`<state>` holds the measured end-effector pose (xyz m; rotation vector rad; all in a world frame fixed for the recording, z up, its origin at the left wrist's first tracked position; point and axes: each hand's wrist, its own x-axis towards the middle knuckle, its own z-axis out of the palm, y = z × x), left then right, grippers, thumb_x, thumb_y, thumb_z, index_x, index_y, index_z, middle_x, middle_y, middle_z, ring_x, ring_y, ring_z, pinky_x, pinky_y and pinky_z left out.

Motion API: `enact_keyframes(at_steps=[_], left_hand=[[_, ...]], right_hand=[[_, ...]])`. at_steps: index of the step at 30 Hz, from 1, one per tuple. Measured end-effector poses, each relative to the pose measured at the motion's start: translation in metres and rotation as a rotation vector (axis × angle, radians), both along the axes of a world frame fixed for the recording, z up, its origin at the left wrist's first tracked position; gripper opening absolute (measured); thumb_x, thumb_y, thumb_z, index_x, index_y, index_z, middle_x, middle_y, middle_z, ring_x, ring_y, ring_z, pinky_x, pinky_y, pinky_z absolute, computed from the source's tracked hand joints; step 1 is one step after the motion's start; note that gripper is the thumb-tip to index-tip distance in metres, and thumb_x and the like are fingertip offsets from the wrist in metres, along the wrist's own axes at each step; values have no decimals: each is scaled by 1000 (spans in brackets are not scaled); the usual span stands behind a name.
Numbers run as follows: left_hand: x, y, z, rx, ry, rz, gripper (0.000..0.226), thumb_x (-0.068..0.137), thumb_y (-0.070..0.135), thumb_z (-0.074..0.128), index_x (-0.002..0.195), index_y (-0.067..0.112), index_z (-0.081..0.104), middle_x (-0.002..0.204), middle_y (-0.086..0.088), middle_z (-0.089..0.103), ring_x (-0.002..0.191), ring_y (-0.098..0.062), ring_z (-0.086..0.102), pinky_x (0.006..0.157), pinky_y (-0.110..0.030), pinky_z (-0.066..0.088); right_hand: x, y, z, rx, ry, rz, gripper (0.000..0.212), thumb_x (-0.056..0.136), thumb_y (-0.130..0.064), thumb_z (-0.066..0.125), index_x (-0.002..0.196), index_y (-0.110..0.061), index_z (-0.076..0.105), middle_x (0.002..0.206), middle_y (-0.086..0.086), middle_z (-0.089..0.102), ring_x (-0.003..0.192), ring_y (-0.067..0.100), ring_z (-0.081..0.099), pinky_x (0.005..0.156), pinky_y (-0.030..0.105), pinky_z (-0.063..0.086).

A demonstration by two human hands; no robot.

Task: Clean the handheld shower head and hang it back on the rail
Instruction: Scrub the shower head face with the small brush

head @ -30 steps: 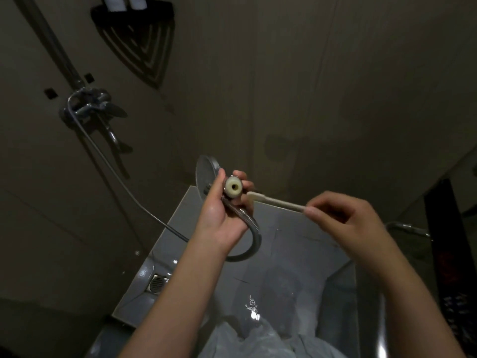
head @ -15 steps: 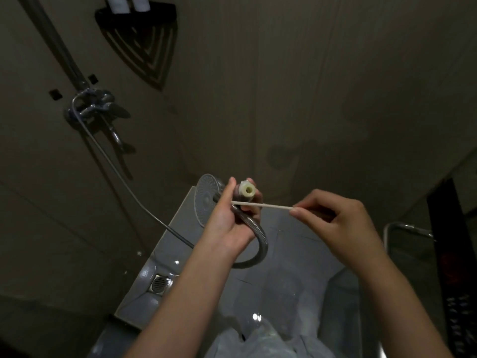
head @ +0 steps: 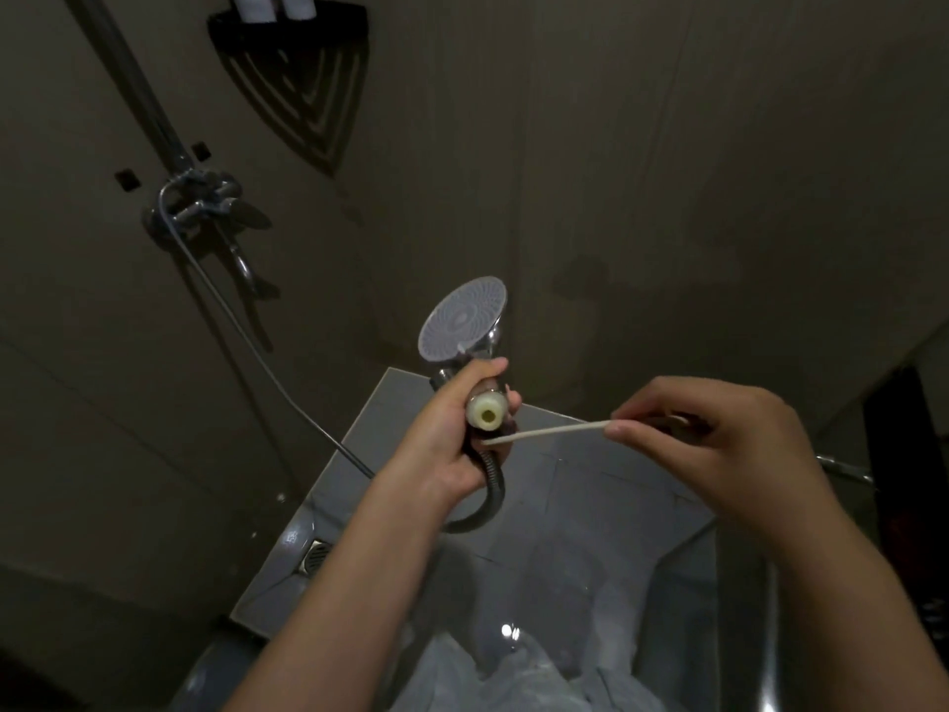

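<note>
My left hand (head: 452, 434) grips the handle of the handheld shower head (head: 462, 318), whose round nozzle face now tilts up toward me. The handle's pale open end (head: 487, 414) points at the camera, and the metal hose (head: 488, 498) curls away beneath my palm. My right hand (head: 714, 444) pinches a thin pale stick (head: 549, 433), with its tip touching my left fingers just below the handle's end. The shower rail (head: 133, 79) runs up the wall at the top left.
A chrome mixer tap (head: 205, 210) is fixed to the wall under the rail, with the hose (head: 267, 367) running from it. A black corner shelf (head: 287, 23) hangs above. A floor drain (head: 316, 555) sits at the lower left, and a metal bar (head: 847, 470) at the right.
The shower head has turned so that its nozzle face points up toward me. The stick's tip has dropped from the handle's end to just below it.
</note>
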<state>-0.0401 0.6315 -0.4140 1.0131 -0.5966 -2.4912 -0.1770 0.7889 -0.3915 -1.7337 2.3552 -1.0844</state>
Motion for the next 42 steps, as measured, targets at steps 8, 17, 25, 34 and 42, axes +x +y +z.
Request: enact_keyframes(at_steps=[8, 17, 25, 34, 42], left_hand=[[0, -3, -1, 15, -26, -154, 19, 67, 18, 69, 69, 13, 50, 48, 0, 52, 35, -6, 51, 30, -13, 40], [0, 3, -8, 47, -37, -202, 19, 73, 20, 65, 65, 13, 49, 48, -3, 53, 28, -7, 40, 24, -12, 28], [-5, 1, -14, 68, -79, -158, 25, 82, 21, 61, 62, 15, 47, 49, -4, 50, 31, -8, 45, 23, -12, 26], [-5, 1, -12, 52, -92, -126, 27, 83, 21, 61, 61, 13, 48, 51, -2, 50, 30, -8, 44, 24, -12, 26], [-7, 1, -13, 83, -117, -130, 26, 82, 21, 63, 62, 11, 49, 50, -2, 51, 31, -8, 44, 24, -12, 28]], right_hand=[[3, -4, 4, -23, 23, 50, 27, 76, -59, 55, 78, -35, 66, 71, -17, 66, 69, 2, 63, 59, 33, 52], [-1, 0, 3, 113, -229, 96, 36, 71, -71, 52, 77, -38, 67, 68, -8, 67, 65, 12, 63, 62, 45, 53], [2, -1, 2, 87, -247, -24, 35, 71, -67, 51, 74, -36, 66, 64, -8, 65, 62, 12, 61, 60, 43, 52], [4, -4, 1, 123, -287, 11, 36, 73, -69, 52, 74, -36, 66, 63, -3, 63, 62, 17, 60, 59, 44, 52], [4, -4, -2, 147, -296, 8, 39, 68, -68, 49, 72, -33, 66, 61, -2, 62, 61, 17, 59, 60, 46, 51]])
